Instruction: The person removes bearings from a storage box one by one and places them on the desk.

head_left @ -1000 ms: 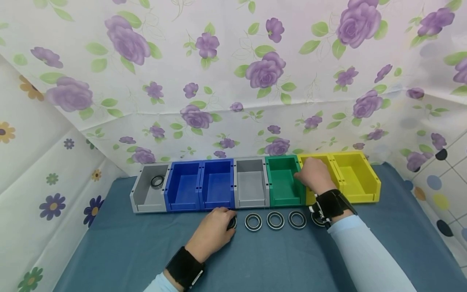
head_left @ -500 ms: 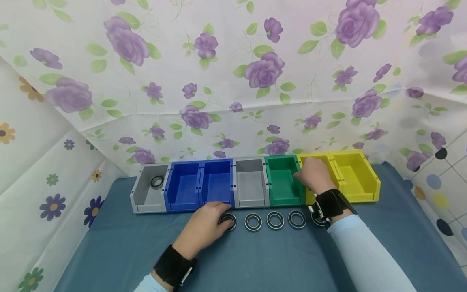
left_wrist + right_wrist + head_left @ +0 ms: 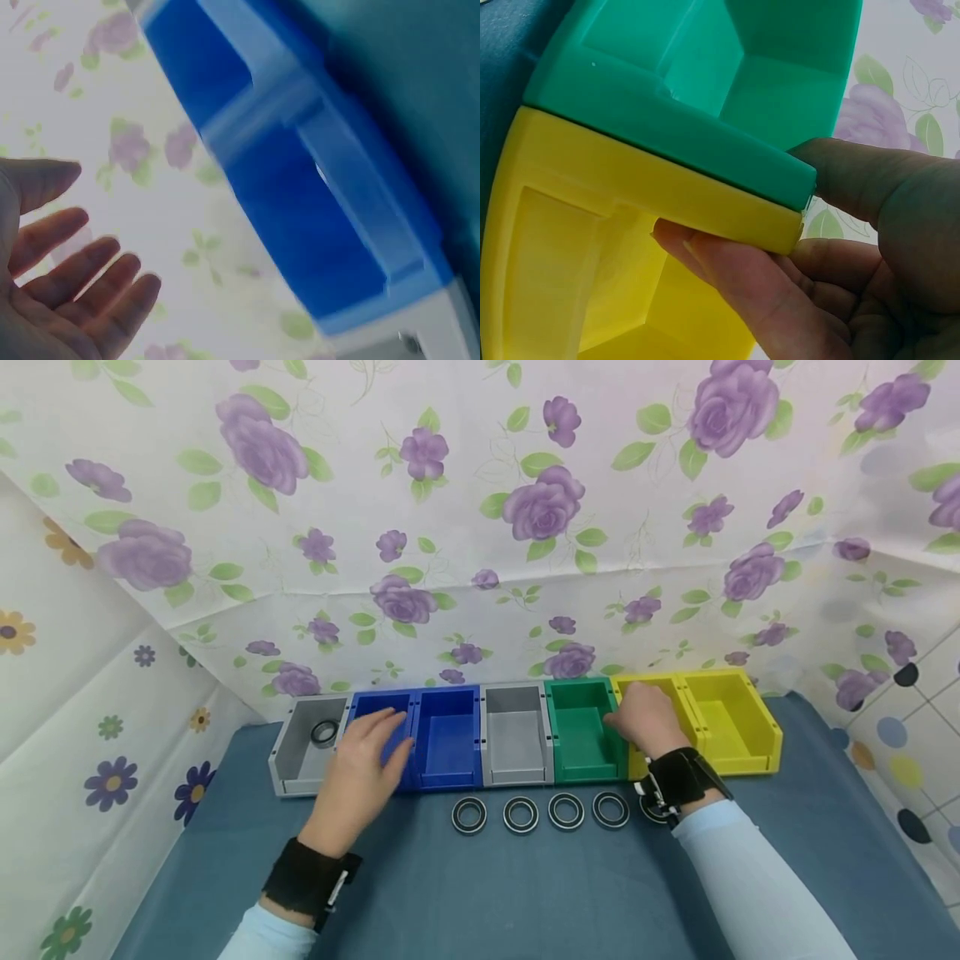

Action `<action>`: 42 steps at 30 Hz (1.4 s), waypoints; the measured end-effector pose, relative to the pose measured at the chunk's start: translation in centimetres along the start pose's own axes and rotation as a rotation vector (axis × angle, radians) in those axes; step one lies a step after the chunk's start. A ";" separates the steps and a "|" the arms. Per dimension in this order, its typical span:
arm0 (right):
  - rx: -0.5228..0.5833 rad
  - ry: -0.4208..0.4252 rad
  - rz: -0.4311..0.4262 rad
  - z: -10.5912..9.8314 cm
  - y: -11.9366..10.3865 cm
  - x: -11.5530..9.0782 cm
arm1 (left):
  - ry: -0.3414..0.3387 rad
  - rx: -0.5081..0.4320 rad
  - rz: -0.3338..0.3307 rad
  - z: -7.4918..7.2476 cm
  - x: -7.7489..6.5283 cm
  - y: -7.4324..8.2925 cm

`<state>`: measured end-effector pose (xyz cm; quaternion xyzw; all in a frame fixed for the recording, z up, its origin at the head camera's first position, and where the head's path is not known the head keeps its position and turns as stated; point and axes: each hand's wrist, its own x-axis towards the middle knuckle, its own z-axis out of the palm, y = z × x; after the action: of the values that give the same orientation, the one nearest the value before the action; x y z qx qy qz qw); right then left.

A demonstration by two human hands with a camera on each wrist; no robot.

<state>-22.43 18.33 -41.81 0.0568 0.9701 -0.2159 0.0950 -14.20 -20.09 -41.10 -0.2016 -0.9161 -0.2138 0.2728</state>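
My left hand (image 3: 356, 781), with fingers loosely extended and holding nothing, hovers in front of and over the left blue bin (image 3: 378, 764) in the head view. In the right wrist view, my right hand (image 3: 810, 285) pinches the adjoining side walls of the green bin (image 3: 667, 142) and the left yellow bin (image 3: 630, 176), thumb on the green side and fingers inside the yellow one. Several ring bearings lie in a row on the cloth before the bins, the leftmost bearing (image 3: 456, 816) nearest my left hand. The rightmost bearing (image 3: 651, 814) is partly hidden by my right wrist.
At the row's left end, a grey bin (image 3: 307, 785) holds one bearing (image 3: 315, 742). The right blue bin (image 3: 447, 743), another grey bin (image 3: 517, 752) and the right yellow bin (image 3: 731, 731) complete the row. A flowered sheet (image 3: 480, 527) hangs behind; blue cloth (image 3: 525, 893) covers the table.
My left hand has let go of the leftmost bearing in the row and moved up and left to the blue bin. That bearing stays on the cloth. My right hand keeps its place.
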 end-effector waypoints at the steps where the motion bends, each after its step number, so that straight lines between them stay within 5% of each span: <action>1: 0.002 0.001 -0.002 0.0 0.0 0.0 | 0.021 0.007 -0.006 -0.2 0.2 -0.4; 12: 0.008 0.003 0.000 0.2 0.1 0.4 | 0.068 0.122 -0.153 -1.6 0.1 -5.6; 29: 0.008 0.003 0.007 0.2 0.0 0.2 | -0.103 0.174 -0.368 -0.9 -1.9 -10.9; 36: 0.008 0.008 0.015 0.1 0.1 0.1 | -0.174 0.174 -0.364 -0.3 -2.3 -12.2; 42: 0.014 0.006 0.016 0.1 0.1 0.2 | -0.311 0.210 -0.331 0.0 -2.3 -12.8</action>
<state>-22.55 18.39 -42.02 0.0657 0.9684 -0.2217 0.0933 -18.65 -31.26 -46.09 -0.0499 -0.9848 -0.1257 0.1093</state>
